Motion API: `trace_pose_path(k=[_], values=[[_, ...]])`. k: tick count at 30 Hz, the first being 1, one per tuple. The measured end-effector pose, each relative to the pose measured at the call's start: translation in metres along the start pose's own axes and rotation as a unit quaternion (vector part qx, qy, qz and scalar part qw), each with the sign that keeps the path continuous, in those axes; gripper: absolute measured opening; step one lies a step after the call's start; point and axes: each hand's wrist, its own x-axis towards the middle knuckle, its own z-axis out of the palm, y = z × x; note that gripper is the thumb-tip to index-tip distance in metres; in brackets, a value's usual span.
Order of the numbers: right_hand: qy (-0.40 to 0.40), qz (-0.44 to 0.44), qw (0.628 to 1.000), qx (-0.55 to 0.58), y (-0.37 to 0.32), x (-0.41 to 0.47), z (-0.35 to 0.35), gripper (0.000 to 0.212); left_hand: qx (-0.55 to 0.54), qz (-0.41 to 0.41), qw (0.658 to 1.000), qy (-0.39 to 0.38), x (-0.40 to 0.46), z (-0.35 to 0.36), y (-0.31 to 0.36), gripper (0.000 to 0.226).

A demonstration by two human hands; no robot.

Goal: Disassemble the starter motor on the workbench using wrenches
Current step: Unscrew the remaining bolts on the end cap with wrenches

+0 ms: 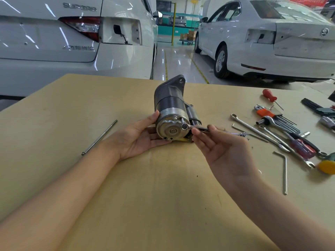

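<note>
1. Head view: the starter motor (170, 109) lies on its side near the middle of the tan workbench (72, 105), its silver end cap facing the near edge and its dark flanged nose pointing far, toward the cars.
2. The left hand (139, 138) lies palm up against the left side of the end cap, fingers straight under it and thumb up along the cap's rim, steadying it rather than curling round it.
3. The right hand (223, 151) is palm up just right of the motor; thumb and forefinger pinch the shank of a slim wrench (197, 128), the other fingers loosely extended.
4. The wrench's ring end sits on a fastener at the right edge of the end cap.
5. A long bolt (99, 137) lies alone well to the left of the motor.
6. On the right lie loose wrenches (253, 131), a hex key (284, 171), a hex-key set (279, 118) and a red-handled screwdriver (270, 96).
7. Two white cars (54, 42) stand on the glossy floor beyond the bench.
</note>
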Motion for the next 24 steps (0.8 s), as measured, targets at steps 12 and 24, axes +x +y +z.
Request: trace_pose_path(k=[12,24], values=[[-0.178,-0.127,0.954,-0.206,-0.020,0.018,-0.021,0.005,-0.003,-0.008,1.000,-0.013,0.001,-0.003,0.000,0.075],[-0.355,-0.322,0.242,-0.844,-0.010,0.021,0.073,0.022,-0.008,-0.005,1.000,0.001,-0.003,-0.002,0.001,0.037]])
